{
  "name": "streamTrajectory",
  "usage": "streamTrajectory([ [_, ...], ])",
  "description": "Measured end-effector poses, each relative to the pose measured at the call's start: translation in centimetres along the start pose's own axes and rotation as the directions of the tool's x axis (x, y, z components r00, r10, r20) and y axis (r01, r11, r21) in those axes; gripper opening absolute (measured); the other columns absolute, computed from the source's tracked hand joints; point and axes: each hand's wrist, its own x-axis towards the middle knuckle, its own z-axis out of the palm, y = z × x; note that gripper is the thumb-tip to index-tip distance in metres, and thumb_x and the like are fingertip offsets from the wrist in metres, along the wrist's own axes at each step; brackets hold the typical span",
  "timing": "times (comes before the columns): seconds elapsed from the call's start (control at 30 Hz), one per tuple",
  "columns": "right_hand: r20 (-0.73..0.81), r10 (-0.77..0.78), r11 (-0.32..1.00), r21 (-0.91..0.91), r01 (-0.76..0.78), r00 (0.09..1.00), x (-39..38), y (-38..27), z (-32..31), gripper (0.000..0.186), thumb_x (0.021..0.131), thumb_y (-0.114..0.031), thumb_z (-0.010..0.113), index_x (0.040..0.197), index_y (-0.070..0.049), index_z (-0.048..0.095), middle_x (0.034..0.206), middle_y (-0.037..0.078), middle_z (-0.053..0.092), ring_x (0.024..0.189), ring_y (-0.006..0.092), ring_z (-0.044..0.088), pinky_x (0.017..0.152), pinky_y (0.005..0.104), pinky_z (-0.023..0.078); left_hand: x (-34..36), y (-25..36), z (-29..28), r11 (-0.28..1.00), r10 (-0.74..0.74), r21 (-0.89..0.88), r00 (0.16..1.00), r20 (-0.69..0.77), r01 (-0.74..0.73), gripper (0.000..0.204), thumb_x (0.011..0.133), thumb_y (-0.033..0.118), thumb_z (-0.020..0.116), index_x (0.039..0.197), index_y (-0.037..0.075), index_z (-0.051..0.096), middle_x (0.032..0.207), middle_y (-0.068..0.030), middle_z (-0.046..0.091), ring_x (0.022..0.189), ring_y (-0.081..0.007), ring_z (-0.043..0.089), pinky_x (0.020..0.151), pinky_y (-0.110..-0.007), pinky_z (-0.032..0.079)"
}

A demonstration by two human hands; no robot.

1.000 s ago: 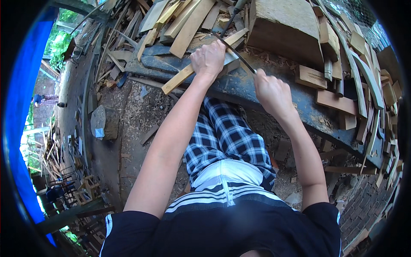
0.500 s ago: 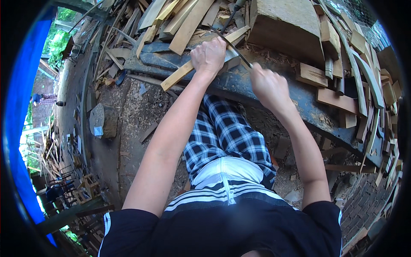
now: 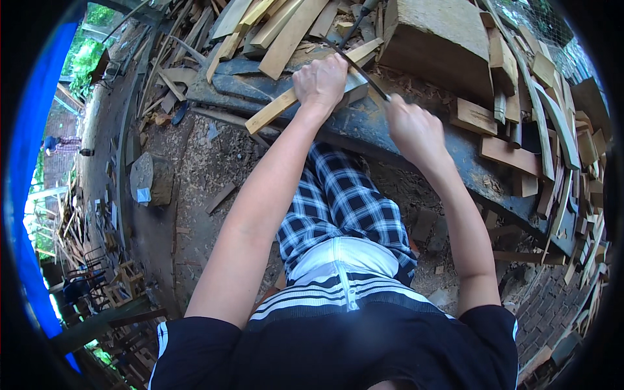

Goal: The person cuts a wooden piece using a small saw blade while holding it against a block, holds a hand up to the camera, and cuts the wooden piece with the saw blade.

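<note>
My left hand (image 3: 320,83) is closed around a narrow strip of pale wood (image 3: 273,113), which slants across the dark workbench (image 3: 467,170). The strip sticks out on both sides of the fist. To the right, my right hand (image 3: 417,133) grips the near end of a long, thin, dark file (image 3: 364,73). Its handle is mostly hidden in my fingers. The file lies across the strip just beyond my left knuckles, its far end pointing up and left. A pale wooden piece under the strip is partly covered by my left hand.
A large wooden block (image 3: 434,49) stands at the back of the bench. Several boards (image 3: 294,36) are piled at the far left, with offcuts (image 3: 473,116) along the right. Another dark-handled tool (image 3: 356,23) lies beyond the file. A stump (image 3: 153,179) stands on the floor at left.
My right hand has shifted slightly right and toward me, drawing the file back a little. My left hand keeps its hold on the wood strip. The whole view has tilted slightly.
</note>
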Motion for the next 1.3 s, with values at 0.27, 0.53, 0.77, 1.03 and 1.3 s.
streamTrajectory([
  [0.27, -0.064, -0.054, 0.997, 0.044, 0.056, 0.996, 1.3, 0.2, 1.5, 0.017, 0.091, -0.015, 0.043, 0.089, 0.000, 0.052, 0.075, 0.024, 0.065, 0.073, 0.0410, 0.066, 0.064, 0.0509, 0.052, 0.0, 0.1, 0.1, 0.999, -0.012, 0.032, 1.000, 0.019, 0.012, 0.049, 0.095, 0.033, 0.037, 0.074, 0.005, 0.072, 0.080, -0.0222, 0.069, 0.077, -0.0394, 0.069, 0.072, -0.049, 0.054],
  [0.53, -0.065, -0.039, 0.999, 0.014, 0.040, 0.997, 2.8, -0.5, 1.3, 0.017, 0.088, -0.011, 0.045, 0.089, 0.000, 0.057, 0.078, 0.022, 0.068, 0.075, 0.0376, 0.069, 0.064, 0.0468, 0.055, -0.2, 0.4, 0.3, 0.999, 0.002, 0.036, 1.000, 0.004, -0.002, 0.049, 0.095, 0.034, 0.037, 0.076, 0.006, 0.072, 0.079, -0.0206, 0.069, 0.077, -0.0390, 0.069, 0.072, -0.048, 0.054],
  [0.77, -0.035, -0.054, 0.997, 0.045, 0.056, 0.998, 2.3, -0.6, 1.3, 0.016, 0.087, -0.011, 0.045, 0.090, 0.000, 0.056, 0.080, 0.022, 0.068, 0.076, 0.0376, 0.069, 0.065, 0.0469, 0.055, -0.1, 0.0, 0.1, 0.999, -0.009, 0.040, 1.000, 0.007, 0.008, 0.049, 0.095, 0.032, 0.037, 0.075, 0.005, 0.071, 0.078, -0.0224, 0.069, 0.077, -0.0392, 0.069, 0.073, -0.048, 0.054],
  [1.03, -0.031, -0.039, 0.999, 0.017, 0.040, 0.999, 4.1, -0.8, 1.1, 0.016, 0.086, -0.010, 0.045, 0.089, 0.001, 0.056, 0.079, 0.023, 0.068, 0.076, 0.0384, 0.069, 0.065, 0.0470, 0.055, -0.1, 0.4, 0.7, 1.000, 0.000, 0.010, 0.999, -0.033, 0.000, 0.050, 0.094, 0.033, 0.038, 0.070, 0.005, 0.071, 0.074, -0.0216, 0.068, 0.073, -0.0391, 0.069, 0.070, -0.047, 0.054],
  [1.3, 0.016, -0.020, 0.998, 0.053, 0.019, 1.000, -0.3, -0.4, 0.4, 0.016, 0.089, -0.013, 0.044, 0.090, 0.000, 0.054, 0.078, 0.024, 0.066, 0.076, 0.0407, 0.067, 0.066, 0.0509, 0.053, -0.4, -0.4, 0.7, 1.000, -0.009, 0.010, 0.998, -0.067, 0.009, 0.050, 0.094, 0.033, 0.037, 0.070, 0.006, 0.072, 0.073, -0.0204, 0.068, 0.072, -0.0385, 0.069, 0.072, -0.047, 0.053],
])
